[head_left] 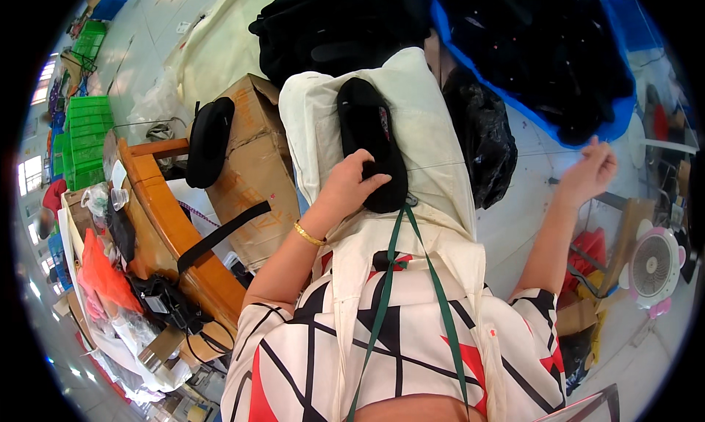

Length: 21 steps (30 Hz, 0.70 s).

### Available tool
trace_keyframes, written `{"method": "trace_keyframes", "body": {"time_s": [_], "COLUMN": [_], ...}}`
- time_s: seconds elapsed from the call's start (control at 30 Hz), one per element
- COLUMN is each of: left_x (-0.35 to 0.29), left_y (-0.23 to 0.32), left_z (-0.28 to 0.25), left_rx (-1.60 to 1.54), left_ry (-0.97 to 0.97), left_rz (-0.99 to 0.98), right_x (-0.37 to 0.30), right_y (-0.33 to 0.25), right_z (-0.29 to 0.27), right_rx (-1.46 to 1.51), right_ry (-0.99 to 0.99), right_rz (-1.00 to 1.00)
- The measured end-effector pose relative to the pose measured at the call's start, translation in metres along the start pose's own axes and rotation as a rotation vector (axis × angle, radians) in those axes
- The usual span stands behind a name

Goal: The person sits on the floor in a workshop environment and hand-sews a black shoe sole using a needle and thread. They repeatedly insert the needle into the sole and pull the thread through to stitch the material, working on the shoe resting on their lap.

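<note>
Gripping a black fabric shoe [376, 139] on white cloth [440, 143], my left hand [351, 181] has thumb and fingers slightly parted at its side; my right hand [590, 171] is raised outward, half-curled, holding what I cannot tell.

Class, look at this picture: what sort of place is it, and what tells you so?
Probably a shoe workshop: there is a black shoe on white cloth, a second shoe by a cardboard box, and green crates at the left.
</note>
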State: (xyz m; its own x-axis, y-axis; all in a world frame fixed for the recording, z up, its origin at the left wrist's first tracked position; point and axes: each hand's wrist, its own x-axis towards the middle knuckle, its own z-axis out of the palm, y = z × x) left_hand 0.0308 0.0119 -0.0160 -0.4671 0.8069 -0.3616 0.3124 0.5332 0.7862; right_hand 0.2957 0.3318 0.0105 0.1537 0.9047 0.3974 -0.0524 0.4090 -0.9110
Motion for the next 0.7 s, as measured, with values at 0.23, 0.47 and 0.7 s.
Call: {"method": "trace_keyframes", "body": {"time_s": [0.23,0.47,0.7], "left_x": [-0.009,-0.016,-0.014], "left_y": [-0.010,-0.015,-0.018], "left_z": [0.000,0.005,0.002], "left_rx": [-0.034,-0.952,-1.161], "left_ry": [0.017,-0.058,-0.109], "left_rz": [0.095,-0.384,-0.462], "right_x": [0.004,-0.129,-0.198], "right_y": [-0.013,-0.018,-0.045], "right_z": [-0.002,0.052,0.084], "right_rx": [-0.227,-0.007,-0.106], "right_ry": [-0.028,-0.934,-1.352], "right_rz": [0.014,0.737,0.650]}}
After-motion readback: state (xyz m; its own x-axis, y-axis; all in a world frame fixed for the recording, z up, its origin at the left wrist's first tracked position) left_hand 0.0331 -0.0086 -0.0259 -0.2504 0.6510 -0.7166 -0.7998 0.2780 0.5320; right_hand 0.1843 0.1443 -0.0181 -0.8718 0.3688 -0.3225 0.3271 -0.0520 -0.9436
